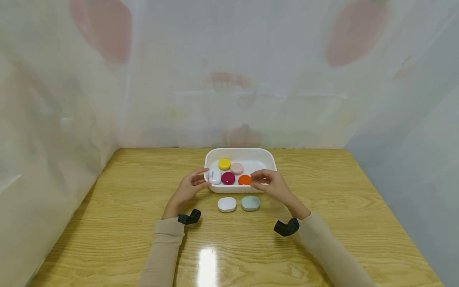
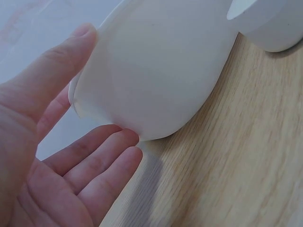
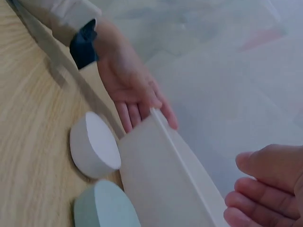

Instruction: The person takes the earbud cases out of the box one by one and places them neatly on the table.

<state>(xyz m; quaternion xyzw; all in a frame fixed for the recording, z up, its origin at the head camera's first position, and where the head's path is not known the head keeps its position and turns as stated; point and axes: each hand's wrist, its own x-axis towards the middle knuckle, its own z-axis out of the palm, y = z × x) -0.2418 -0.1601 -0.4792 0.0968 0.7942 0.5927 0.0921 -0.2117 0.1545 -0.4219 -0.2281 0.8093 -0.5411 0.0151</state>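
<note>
In the head view, a white tray (image 1: 238,189) holds an orange round case (image 1: 244,180), a dark red one (image 1: 228,178), a pale pink one (image 1: 236,168), a yellow one (image 1: 224,164) and a white case with a small grey window (image 1: 215,176). My left hand (image 1: 189,186) pinches the tray's left end, its thumb (image 2: 80,40) at the rim and other fingertips against the outer wall. Over the tray's front rim, my right hand (image 1: 271,184) has its fingertips beside the orange case. In the right wrist view, its thumb and loosely bent fingers (image 3: 255,201) hold nothing between them.
In front of the tray, a white oval case (image 1: 227,204) and a pale green oval case (image 1: 250,203) sit side by side on the wooden table (image 1: 236,247). Printed fabric (image 1: 229,111) hangs behind the table's far edge.
</note>
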